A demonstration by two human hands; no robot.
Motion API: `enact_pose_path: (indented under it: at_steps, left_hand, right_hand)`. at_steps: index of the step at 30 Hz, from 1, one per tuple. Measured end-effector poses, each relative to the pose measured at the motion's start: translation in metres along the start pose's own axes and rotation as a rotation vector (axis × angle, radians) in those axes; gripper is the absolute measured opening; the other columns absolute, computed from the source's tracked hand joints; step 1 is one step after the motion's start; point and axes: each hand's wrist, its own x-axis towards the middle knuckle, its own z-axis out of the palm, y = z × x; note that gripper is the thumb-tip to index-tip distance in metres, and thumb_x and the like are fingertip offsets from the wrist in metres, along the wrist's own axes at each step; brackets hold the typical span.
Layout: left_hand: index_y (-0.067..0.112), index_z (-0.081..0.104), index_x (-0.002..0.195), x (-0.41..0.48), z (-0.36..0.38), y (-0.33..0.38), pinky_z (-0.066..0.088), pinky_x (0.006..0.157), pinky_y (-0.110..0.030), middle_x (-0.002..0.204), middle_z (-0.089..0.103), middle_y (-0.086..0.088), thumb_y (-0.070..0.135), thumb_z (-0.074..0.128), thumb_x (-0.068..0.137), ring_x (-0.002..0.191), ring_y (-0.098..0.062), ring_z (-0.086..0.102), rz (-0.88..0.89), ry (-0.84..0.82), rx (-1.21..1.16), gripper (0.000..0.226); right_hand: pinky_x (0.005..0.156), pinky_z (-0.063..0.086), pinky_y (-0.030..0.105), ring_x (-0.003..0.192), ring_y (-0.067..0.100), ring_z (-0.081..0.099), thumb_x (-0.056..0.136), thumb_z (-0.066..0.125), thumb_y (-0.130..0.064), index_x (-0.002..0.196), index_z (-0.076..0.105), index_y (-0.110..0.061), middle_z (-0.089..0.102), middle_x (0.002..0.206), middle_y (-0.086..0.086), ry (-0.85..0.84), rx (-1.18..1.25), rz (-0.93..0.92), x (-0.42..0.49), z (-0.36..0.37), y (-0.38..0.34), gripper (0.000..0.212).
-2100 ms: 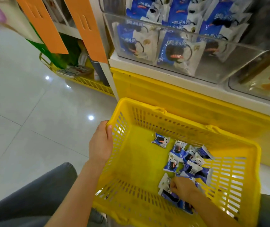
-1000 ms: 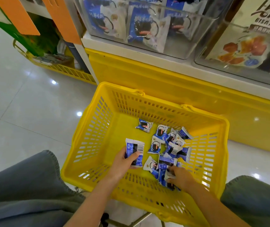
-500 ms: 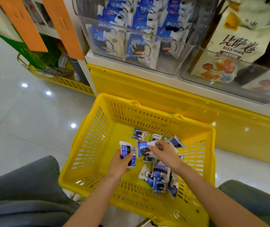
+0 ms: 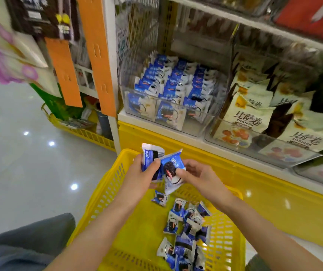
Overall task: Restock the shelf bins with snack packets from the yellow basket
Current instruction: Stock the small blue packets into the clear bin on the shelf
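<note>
holding blue packets [image 4: 163, 165] in both hands above yellow basket [image 4: 105, 194].

Left hand [image 4: 141, 178], right hand [image 4: 200, 176] raised, grips closed

Bottom edge crops yellow basket [image 4: 106, 192]; upper shelf [image 4: 254, 23] blurred.

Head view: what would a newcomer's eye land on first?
The left hand and right hand at centre, gripping blue snack packets held above the yellow basket. Loose packets of the same kind lie in the basket's right half. The clear shelf bin just above holds neat rows of them.
</note>
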Motion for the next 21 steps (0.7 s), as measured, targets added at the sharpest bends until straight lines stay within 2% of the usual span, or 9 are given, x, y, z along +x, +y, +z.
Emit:
enact_pose_path:
  at_steps: [4,6,9,10,11,13,16,18,21]
  left_hand:
    - [0.030,0.052,0.096,0.012,-0.007,0.044,0.054,0.053,-0.022,0.098,0.063,0.005,0.023,0.050,0.094,0.079,-0.007,0.065,0.089,0.024,-0.018,0.007]
    - [0.022,0.052,0.106,0.018,-0.011,0.063,0.056,0.056,-0.023,0.103,0.064,0.002,0.024,0.047,0.095,0.082,-0.009,0.066,0.116,0.023,-0.031,0.012]
    - [0.016,0.046,0.121,0.024,-0.018,0.084,0.057,0.059,-0.023,0.113,0.061,-0.002,0.025,0.046,0.096,0.091,-0.015,0.065,0.149,0.014,-0.026,0.026]
    - [0.016,0.045,0.122,0.025,-0.021,0.088,0.057,0.059,-0.023,0.115,0.060,-0.002,0.025,0.046,0.096,0.093,-0.016,0.065,0.155,0.012,-0.031,0.027]
    - [0.016,0.045,0.122,0.027,-0.024,0.090,0.057,0.060,-0.023,0.117,0.060,-0.003,0.025,0.045,0.096,0.093,-0.016,0.065,0.156,0.013,-0.036,0.027]
    - [0.016,0.044,0.123,0.030,-0.028,0.091,0.057,0.060,-0.023,0.117,0.061,-0.003,0.024,0.045,0.096,0.089,-0.014,0.065,0.144,0.021,-0.055,0.029]
    - [0.017,0.042,0.132,0.034,-0.032,0.087,0.056,0.056,-0.022,0.117,0.062,-0.003,0.023,0.045,0.096,0.082,-0.011,0.066,0.110,0.034,-0.107,0.036]
    - [0.019,0.041,0.134,0.036,-0.034,0.087,0.056,0.055,-0.021,0.112,0.062,0.001,0.025,0.045,0.096,0.077,-0.008,0.067,0.105,0.044,-0.141,0.039]
    - [0.021,0.040,0.135,0.041,-0.038,0.088,0.055,0.053,-0.019,0.109,0.062,0.003,0.025,0.045,0.096,0.070,-0.003,0.067,0.124,0.062,-0.186,0.039]
  right_hand:
    - [0.081,0.050,0.036,0.084,0.019,0.062,0.084,0.065,-0.018,0.093,0.061,-0.034,0.070,0.095,0.004,0.124,-0.197,-0.189,0.017,-0.025,-0.061,0.019]
    - [0.080,0.052,0.029,0.087,0.018,0.064,0.084,0.066,-0.020,0.094,0.059,-0.035,0.069,0.096,0.000,0.208,-0.290,-0.291,0.031,-0.043,-0.094,0.019]
    - [0.067,0.042,0.006,0.075,0.004,0.057,0.083,0.068,-0.029,0.094,0.056,-0.032,0.061,0.086,-0.013,0.395,-0.586,-0.353,0.059,-0.065,-0.132,0.016]
    - [0.064,0.038,0.005,0.075,0.004,0.055,0.082,0.068,-0.030,0.099,0.059,-0.030,0.060,0.086,-0.012,0.440,-0.707,-0.337,0.069,-0.070,-0.139,0.019]
    - [0.068,0.037,0.009,0.078,0.005,0.053,0.082,0.068,-0.031,0.105,0.061,-0.025,0.061,0.091,-0.008,0.459,-0.806,-0.306,0.080,-0.075,-0.144,0.025]
    - [0.079,0.039,0.020,0.093,0.011,0.055,0.083,0.068,-0.032,0.115,0.061,-0.019,0.063,0.108,0.001,0.428,-0.959,-0.192,0.099,-0.080,-0.149,0.035]
    - [0.084,0.046,0.031,0.106,0.022,0.059,0.085,0.066,-0.035,0.121,0.057,-0.021,0.061,0.121,0.004,0.341,-1.206,-0.017,0.121,-0.084,-0.148,0.040]
    - [0.085,0.048,0.033,0.106,0.024,0.059,0.084,0.067,-0.034,0.121,0.058,-0.019,0.061,0.121,0.005,0.243,-1.321,0.055,0.129,-0.083,-0.144,0.040]
    - [0.083,0.052,0.037,0.096,0.024,0.060,0.083,0.069,-0.030,0.107,0.064,-0.012,0.064,0.108,0.007,0.105,-1.419,0.111,0.136,-0.083,-0.138,0.031]
